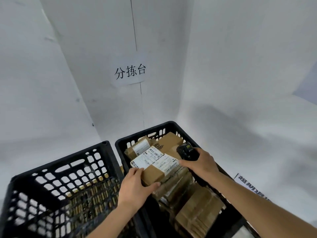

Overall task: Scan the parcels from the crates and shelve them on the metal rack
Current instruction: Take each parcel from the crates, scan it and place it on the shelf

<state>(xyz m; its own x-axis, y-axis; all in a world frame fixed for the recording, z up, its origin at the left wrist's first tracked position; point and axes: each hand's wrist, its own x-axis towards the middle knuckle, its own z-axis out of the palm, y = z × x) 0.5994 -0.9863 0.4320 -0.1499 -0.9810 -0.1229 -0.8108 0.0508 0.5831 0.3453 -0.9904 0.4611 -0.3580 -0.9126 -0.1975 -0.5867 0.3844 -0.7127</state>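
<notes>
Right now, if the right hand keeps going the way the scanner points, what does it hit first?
Probably the cardboard boxes at the far end of the right crate, then its far wall. The right hand aims the scanner away and slightly left; depth is unclear.

left hand (135, 183) is curled with the thumb pointing right, right hand (199, 163) is clenched, both forearms reaching forward

A white paper sign (129, 71) with black characters hangs on the wall at twelve o'clock; another printed sign (250, 186) lies at four o'clock.
</notes>
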